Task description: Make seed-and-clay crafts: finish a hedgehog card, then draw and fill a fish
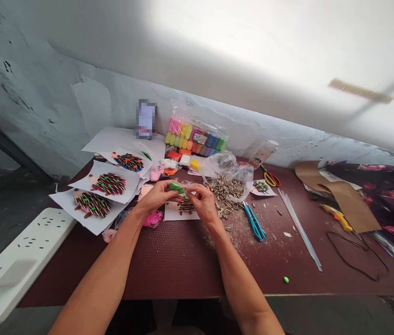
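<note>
My left hand (155, 196) is closed on a small lump of bright green modelling clay (176, 187), held between thumb and fingers above the table. Close beside it, my right hand (203, 201) is pinched; whatever its fingertips grip is too small to make out. Thin clear film seems to show between the two hands. Under them lies a white card (174, 216) bearing a hedgehog picture with sunflower seeds and green dots, partly hidden by my hands. A heap of striped sunflower seeds (230, 188) spreads just right of my right hand.
Finished-looking hedgehog sheets (95, 204) overlap at left, near a white power strip (39, 246). A bag of coloured clay (197, 139) leans at the wall. Rightward lie a blue cutter (253, 222), scissors (271, 178), glue sticks (299, 228), a yellow glue gun (338, 217) and a green clay bit (286, 279).
</note>
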The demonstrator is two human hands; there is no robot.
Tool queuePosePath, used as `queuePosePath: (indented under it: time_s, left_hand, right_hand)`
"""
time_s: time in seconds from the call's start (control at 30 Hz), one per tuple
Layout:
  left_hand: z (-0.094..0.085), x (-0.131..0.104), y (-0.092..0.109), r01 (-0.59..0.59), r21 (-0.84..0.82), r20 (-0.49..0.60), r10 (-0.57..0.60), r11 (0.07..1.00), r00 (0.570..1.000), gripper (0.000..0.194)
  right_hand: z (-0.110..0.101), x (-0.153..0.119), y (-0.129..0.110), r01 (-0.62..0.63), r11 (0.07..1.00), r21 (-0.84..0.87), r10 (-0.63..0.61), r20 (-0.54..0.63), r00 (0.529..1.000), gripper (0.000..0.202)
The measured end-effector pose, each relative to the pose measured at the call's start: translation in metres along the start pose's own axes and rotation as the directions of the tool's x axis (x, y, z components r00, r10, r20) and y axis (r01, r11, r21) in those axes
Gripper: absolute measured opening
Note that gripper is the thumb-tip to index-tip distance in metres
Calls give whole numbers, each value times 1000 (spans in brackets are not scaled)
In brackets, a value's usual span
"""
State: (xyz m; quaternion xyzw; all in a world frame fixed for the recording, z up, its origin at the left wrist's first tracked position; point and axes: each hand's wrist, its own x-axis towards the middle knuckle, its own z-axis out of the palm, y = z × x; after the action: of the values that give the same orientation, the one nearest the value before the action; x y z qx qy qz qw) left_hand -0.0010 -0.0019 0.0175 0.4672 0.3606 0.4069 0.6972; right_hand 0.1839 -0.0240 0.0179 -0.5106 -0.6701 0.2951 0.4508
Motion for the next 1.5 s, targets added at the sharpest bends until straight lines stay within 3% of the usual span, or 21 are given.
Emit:
queuePosePath:
  time_s: [0.33, 0.9, 1.07, 1.27, 1.4, 1.5]
  left_hand:
    - [6, -1, 4, -26, 46, -79, 29, 999, 996, 45]
    - [9, -3, 6, -27, 39, -36, 28, 999, 999, 49]
    - [10, -1, 3, -47, 56, -56, 50, 997, 997, 48]
    - [9, 0, 3, -95, 97, -85, 103, 991, 991, 46]
    - [3, 1, 4, -94, 69, -188, 105, 993, 977, 47]
    - [2, 1, 5, -81, 34, -206, 86, 996, 975, 47]
  right_hand:
    - [-1, -3, -11, -26, 995, -100, 30, 41, 999, 15]
    - [-2, -4, -16, 89, 961, -263, -86, 24, 996, 13]
    - [-2, -3, -16, 100, 970, -221, -94, 36, 995, 13]
    - [1, -4, -20, 113, 981, -156, -122, -48, 991, 7]
    - [-7, -1, -19, 43, 999, -6, -44, -181, 983, 12]
    - [-15, 4, -15, -5, 998, 59, 19, -229, 973, 19]
